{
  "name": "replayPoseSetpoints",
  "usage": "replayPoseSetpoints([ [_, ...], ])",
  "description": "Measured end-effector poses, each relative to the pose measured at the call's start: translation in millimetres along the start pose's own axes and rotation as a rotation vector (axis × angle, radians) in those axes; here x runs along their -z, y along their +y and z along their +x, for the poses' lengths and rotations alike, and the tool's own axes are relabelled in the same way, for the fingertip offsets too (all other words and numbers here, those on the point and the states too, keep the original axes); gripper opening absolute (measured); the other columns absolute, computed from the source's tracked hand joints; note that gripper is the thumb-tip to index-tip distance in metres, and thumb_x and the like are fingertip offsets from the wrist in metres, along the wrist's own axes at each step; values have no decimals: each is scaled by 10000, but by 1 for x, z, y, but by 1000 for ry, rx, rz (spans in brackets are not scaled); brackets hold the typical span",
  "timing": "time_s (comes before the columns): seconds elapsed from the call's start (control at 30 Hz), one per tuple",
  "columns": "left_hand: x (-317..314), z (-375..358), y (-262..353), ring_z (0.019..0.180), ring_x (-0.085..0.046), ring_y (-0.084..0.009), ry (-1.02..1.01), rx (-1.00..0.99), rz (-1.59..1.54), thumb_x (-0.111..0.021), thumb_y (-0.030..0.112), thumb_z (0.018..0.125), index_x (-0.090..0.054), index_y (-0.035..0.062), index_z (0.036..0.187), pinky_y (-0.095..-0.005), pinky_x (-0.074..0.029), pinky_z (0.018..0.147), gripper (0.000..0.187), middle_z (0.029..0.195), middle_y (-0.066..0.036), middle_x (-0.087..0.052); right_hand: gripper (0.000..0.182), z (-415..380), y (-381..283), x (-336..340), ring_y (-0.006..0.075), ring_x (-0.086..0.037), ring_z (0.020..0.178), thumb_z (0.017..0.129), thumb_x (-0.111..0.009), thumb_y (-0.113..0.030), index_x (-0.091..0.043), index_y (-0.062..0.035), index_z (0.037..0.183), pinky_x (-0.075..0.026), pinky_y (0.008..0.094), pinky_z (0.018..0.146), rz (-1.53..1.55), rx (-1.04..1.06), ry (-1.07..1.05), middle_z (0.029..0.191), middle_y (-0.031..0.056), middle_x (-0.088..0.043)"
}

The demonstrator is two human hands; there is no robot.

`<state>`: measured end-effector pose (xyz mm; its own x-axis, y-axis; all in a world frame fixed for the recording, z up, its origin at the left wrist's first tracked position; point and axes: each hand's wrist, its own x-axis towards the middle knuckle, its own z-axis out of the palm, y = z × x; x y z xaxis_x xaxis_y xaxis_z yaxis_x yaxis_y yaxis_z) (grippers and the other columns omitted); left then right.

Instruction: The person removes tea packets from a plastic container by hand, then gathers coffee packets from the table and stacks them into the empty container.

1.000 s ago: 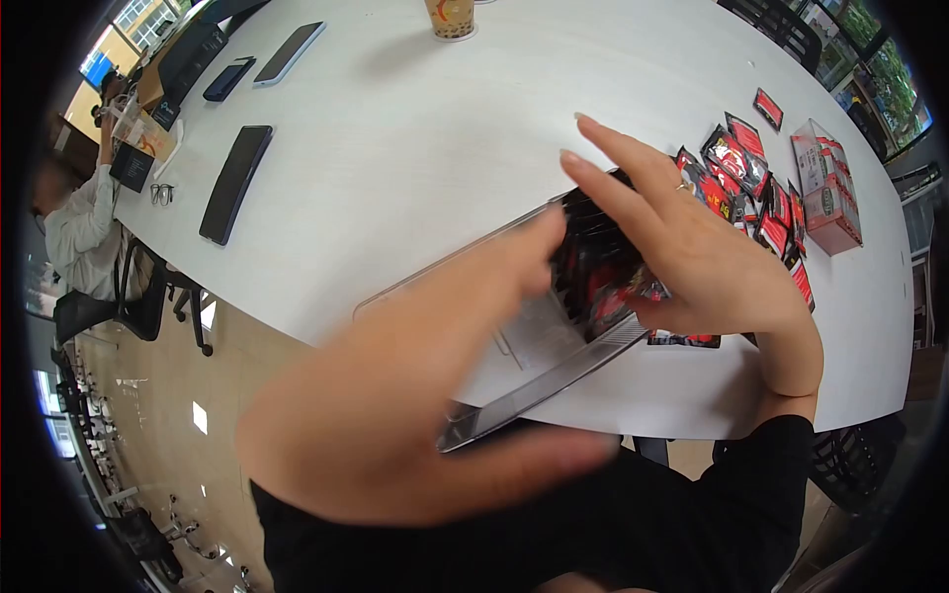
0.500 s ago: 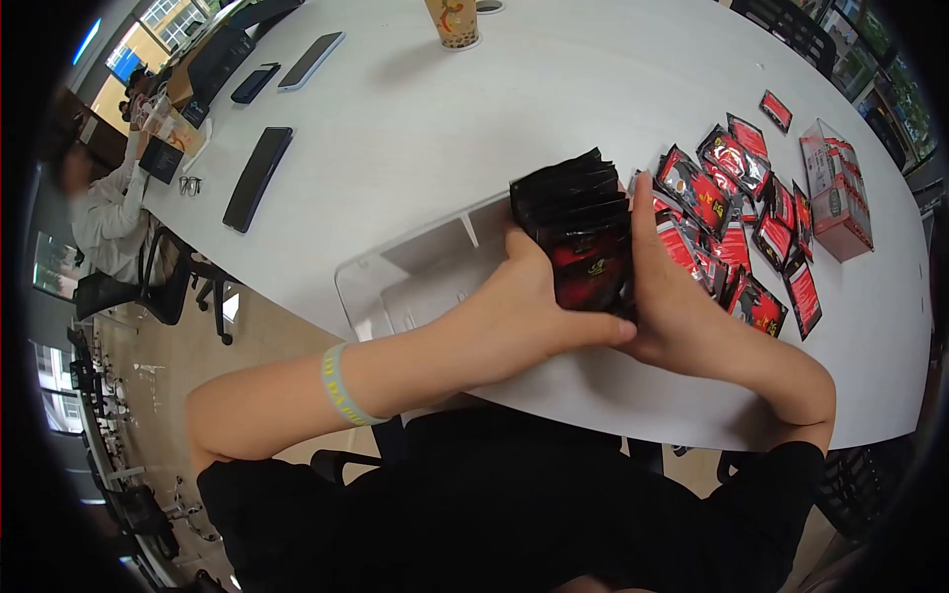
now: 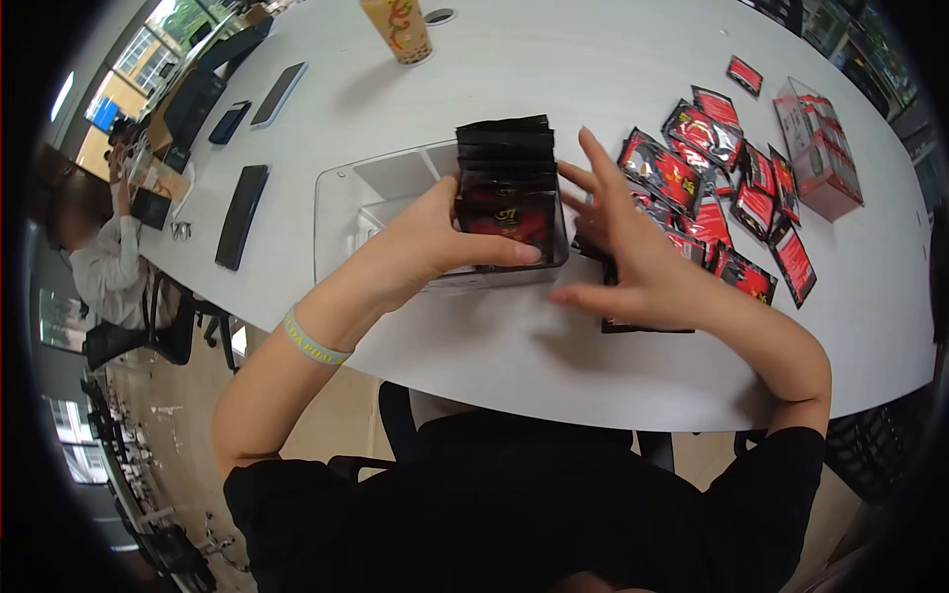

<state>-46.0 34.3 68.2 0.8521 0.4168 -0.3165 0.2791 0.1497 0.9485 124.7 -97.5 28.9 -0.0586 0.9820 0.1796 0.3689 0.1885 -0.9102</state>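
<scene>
My left hand (image 3: 420, 232) is closed around a row of black and red sachets (image 3: 506, 198), its thumb pressed across the front one. The sachets stand on edge in the right end of a clear plastic box (image 3: 386, 173); the left part of the box shows bare inside. Just right of the box, my right hand (image 3: 647, 262) is open, its fingers and thumb spread, with nothing seen in it. Beneath and beside that hand lies a loose pile of red and black sachets (image 3: 667, 178). Part of the pile is hidden by the hand.
A second clear box with red contents (image 3: 820, 153) stands at the right. Towards the back is a cup of drink (image 3: 398, 35). Phones (image 3: 280, 94) and a long black case (image 3: 242, 217) lie at the left. A seated person (image 3: 99, 242) is beyond the table's left edge.
My right hand has come off the row of sachets and opened, moving right. The row now sits deeper in the box's right end, with my left hand still on it. The view has shifted slightly.
</scene>
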Motion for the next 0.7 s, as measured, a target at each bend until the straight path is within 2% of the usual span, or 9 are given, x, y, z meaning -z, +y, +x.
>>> replayPoseSetpoints([
  [0.1,-2,0,4,1003,-551,-169,23,1,50,-738,81,668,-398,-38,1222,-288,-429,894,661,1100,-111,-549,849,-17,-19,28,304,-478,1132,658,-759,-203,-292,-68,1355,-401,416,912,-552,7,148,1206,207,-488],
  [0.23,4,10,4,992,-553,-164,5,12,75,-730,133,688,-403,-53,1209,-288,-407,918,642,1072,-106,-559,634,-45,-29,30,335,-580,866,676,-696,-148,-426,20,1224,-473,391,737,-785,-239,-91,964,195,-577],
  [0.3,9,4,13,1059,-523,-186,-65,83,109,-697,152,726,-361,-70,1253,-271,-364,958,664,1177,-141,-505,494,-53,-18,18,311,-594,665,678,-634,-71,-499,16,1145,-475,375,559,-890,-18,52,820,148,-608],
  [0.33,6,-9,16,1141,-456,-215,115,57,135,-686,182,737,-300,-75,1292,-293,-325,990,722,1260,-172,-421,413,-55,-8,16,199,-568,549,683,-570,2,-536,8,1094,-435,300,459,-816,111,196,760,124,-600],
  [0.4,-7,-29,6,1223,-390,-245,287,27,168,-676,211,749,-239,-79,1330,-314,-286,1022,783,1343,-204,-337,365,-56,-17,26,141,-540,533,690,-556,20,-555,7,1055,-427,271,461,-584,-13,281,752,96,-602],
  [0.47,-23,-45,-14,1331,-201,-278,509,-827,517,-673,273,745,-104,-63,1376,-371,-191,1066,913,1434,-223,-140,323,-58,-16,29,19,-488,652,762,-487,57,-519,6,1079,-417,194,551,-157,-85,454,885,56,-608],
  [0.53,-32,-40,-22,1355,-119,-284,352,-1038,716,-711,309,702,-67,-25,1391,-394,-139,1076,1001,1445,-212,-113,328,-56,-13,18,36,-505,733,796,-475,46,-466,4,1122,-421,194,614,145,-8,500,964,71,-587],
  [0.6,-45,-17,-27,1342,-166,-276,163,-851,460,-732,298,685,-113,7,1395,-365,-175,1062,986,1446,-191,-135,340,-54,-14,7,88,-508,945,868,-460,9,-334,-3,1184,-407,211,790,430,103,440,1145,122,-510],
  [0.7,-37,14,-19,889,-600,-214,-28,-877,465,-729,96,692,-603,24,1068,-275,-461,718,403,947,-108,-630,323,-53,-5,0,110,-527,957,847,-521,15,-367,14,1131,-415,244,835,196,247,231,1096,122,-525],
])
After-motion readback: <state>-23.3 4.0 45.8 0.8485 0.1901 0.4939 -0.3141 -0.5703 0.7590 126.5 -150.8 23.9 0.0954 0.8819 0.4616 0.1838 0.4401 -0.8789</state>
